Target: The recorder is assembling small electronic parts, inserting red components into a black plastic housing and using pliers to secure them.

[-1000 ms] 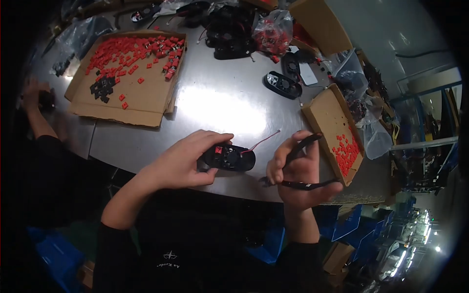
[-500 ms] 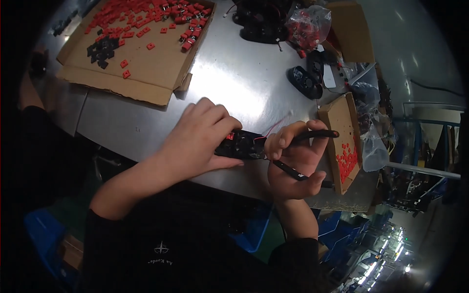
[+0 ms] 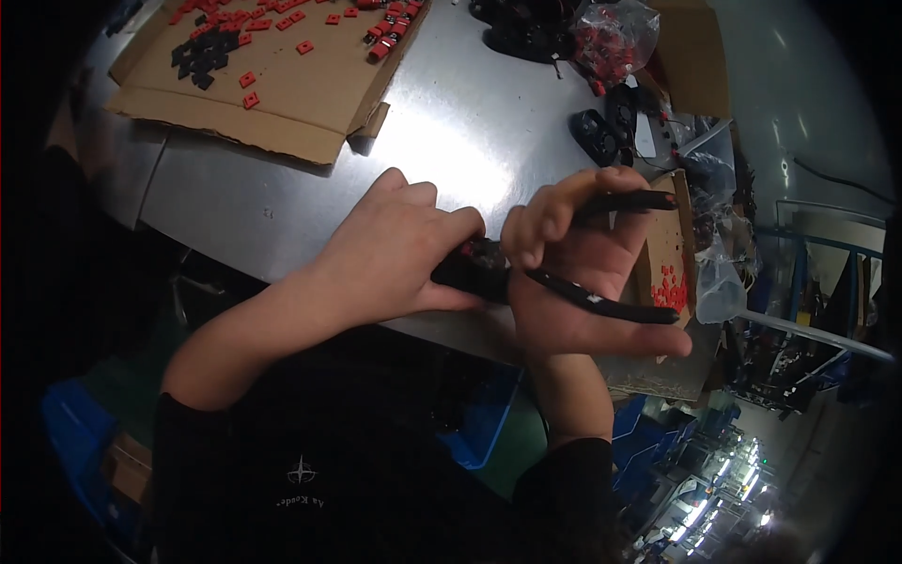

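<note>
My left hand is closed on the left end of a long black speaker housing, thumb along its near side and fingers over the top. A small red part shows at the fingertips. My right hand is at the housing's right end, palm partly turned up. It holds a pair of pliers with spread black handles, one under the fingers and one along the thumb. The pliers' jaws are hidden behind the fingers, so whether they touch the housing cannot be seen.
On the metal table, a cardboard tray at far left bears red pieces and black pieces. A smaller cardboard box with red bits is at right. Behind lie a clear bag of red parts and a black speaker.
The pliers' handles have spread wider, and my right hand has opened and turned with them. Both hands appear slightly farther right and up; the head view has shifted too.
</note>
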`<state>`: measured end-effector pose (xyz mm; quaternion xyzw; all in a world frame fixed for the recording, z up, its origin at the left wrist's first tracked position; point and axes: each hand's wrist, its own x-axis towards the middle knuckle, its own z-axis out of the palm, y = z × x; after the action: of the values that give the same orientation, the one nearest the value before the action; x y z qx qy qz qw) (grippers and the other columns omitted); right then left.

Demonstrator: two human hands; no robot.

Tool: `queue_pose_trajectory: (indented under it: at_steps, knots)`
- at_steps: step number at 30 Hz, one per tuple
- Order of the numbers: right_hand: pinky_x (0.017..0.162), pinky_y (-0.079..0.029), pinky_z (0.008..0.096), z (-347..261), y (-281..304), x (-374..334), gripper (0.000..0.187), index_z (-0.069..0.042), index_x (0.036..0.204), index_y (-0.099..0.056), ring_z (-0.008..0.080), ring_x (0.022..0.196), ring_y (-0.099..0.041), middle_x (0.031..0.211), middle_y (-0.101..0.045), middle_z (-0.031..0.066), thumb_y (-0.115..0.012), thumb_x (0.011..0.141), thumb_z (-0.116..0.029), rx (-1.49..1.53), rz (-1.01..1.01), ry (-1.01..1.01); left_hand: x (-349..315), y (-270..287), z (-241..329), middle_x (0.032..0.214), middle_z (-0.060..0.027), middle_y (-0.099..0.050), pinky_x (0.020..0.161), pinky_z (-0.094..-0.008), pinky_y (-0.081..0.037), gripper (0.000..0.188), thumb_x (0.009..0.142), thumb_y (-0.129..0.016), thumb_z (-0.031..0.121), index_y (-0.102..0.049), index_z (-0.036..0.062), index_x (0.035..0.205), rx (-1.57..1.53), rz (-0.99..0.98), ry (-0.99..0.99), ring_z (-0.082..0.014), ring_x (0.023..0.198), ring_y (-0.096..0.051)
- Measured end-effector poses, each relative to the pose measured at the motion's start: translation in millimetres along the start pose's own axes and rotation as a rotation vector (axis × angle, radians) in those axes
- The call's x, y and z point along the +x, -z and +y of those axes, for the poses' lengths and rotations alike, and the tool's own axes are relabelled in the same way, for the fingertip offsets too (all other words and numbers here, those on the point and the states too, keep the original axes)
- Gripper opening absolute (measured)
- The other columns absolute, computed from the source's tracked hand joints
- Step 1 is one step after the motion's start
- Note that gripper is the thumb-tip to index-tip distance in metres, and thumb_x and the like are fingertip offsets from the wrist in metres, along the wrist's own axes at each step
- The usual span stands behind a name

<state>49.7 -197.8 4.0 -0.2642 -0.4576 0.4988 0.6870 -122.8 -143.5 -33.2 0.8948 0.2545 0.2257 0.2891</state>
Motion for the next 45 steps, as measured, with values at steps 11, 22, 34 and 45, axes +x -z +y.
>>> queue_pose_trajectory:
  at_steps: [11,22,34,45]
  knots:
    - [0.060,-0.042,0.0315,12,-2,-3,0.124,-0.009,0.133,-0.047,0.0149,0.067,-0.048,0.091,-0.049,0.0069,-0.047,0.058,-0.108,-0.233,0.022,0.111,-3,-9,-1,0.080,-0.0025,-0.066,0.084,-0.0386,-0.039,0.056,0.078,-0.080,0.061,-0.061,0.0108,0.094,0.072,0.013,-0.024,-0.0223,0.086,-0.059]
    - [0.060,-0.043,0.0331,14,-18,-6,0.119,-0.010,0.130,-0.048,0.0167,0.067,-0.049,0.089,-0.049,0.0080,-0.046,0.061,-0.107,-0.372,0.108,0.081,-4,-11,1,0.080,-0.0032,-0.067,0.083,-0.0380,-0.040,0.059,0.078,-0.080,0.061,-0.061,0.0094,0.098,0.110,0.011,0.011,-0.0213,0.088,-0.060]
    - [0.068,-0.043,0.0290,9,-23,-9,0.117,-0.009,0.128,-0.040,0.0138,0.081,-0.048,0.100,-0.046,0.0054,-0.052,0.060,-0.103,-0.442,0.144,0.027,-5,-12,-1,0.083,-0.0042,-0.065,0.081,-0.0363,-0.040,0.062,0.079,-0.079,0.063,-0.063,0.0087,0.103,0.111,-0.015,0.009,-0.0197,0.089,-0.060]
    - [0.060,-0.041,0.0323,15,-19,-4,0.109,-0.009,0.124,-0.051,0.0169,0.065,-0.046,0.089,-0.048,0.0074,-0.048,0.069,-0.103,-0.399,0.129,0.140,-4,-14,1,0.082,-0.0029,-0.064,0.080,-0.0364,-0.040,0.061,0.078,-0.079,0.062,-0.063,0.0088,0.103,0.141,0.000,-0.001,-0.0197,0.089,-0.060]
